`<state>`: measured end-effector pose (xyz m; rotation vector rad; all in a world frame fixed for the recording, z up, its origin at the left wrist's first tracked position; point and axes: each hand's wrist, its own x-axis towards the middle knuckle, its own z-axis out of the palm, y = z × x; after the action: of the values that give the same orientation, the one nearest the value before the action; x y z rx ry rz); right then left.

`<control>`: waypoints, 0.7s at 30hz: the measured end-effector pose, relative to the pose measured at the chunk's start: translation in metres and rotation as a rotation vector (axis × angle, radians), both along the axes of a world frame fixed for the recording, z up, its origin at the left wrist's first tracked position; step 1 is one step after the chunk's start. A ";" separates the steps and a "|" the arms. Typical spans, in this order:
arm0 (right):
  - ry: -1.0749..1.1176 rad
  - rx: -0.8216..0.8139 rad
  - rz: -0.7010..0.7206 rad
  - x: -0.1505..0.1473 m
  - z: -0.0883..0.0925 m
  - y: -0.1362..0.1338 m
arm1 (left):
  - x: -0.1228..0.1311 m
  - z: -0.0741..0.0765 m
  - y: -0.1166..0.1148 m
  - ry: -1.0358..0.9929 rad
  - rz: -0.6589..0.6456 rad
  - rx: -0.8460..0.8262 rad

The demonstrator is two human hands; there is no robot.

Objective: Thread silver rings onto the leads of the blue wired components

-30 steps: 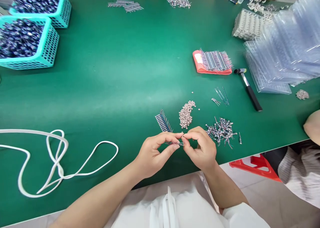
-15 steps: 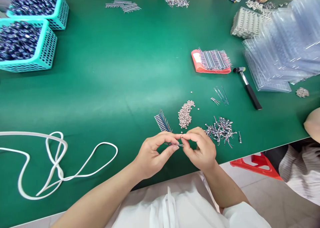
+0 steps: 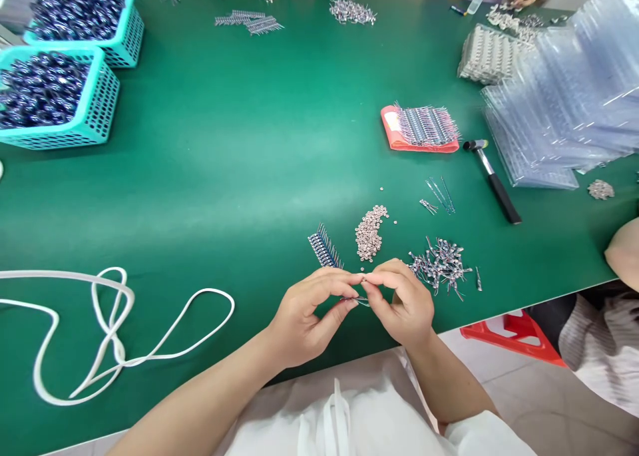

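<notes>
- Closest to us runs the near edge of the desk (image 3: 224,143).
- Our left hand (image 3: 302,319) grips a thin wiry piece (image 3: 361,301), long axis left to right, its free end nearest our right hand (image 3: 409,306).
- Our right fingers (image 3: 392,281) pinch a tiny piece (image 3: 364,280), too small to make out, just beyond the wiry piece.
- Just farther lie a comb-like strip (image 3: 324,248) at left, discs (image 3: 369,233) ahead, wire-legged parts (image 3: 442,263) at right.
- We see wider room far left, toward the baskets (image 3: 102,103).
</notes>
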<state>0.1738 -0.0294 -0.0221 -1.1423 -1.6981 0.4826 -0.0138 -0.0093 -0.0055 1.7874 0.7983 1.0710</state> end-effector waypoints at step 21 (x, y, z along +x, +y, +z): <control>0.011 -0.030 0.023 0.001 -0.003 -0.001 | 0.000 0.003 -0.001 -0.066 0.052 -0.270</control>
<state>0.1752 -0.0299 -0.0251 -1.1406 -1.7007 0.5289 -0.0134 -0.0106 -0.0029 1.5046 0.9073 0.9983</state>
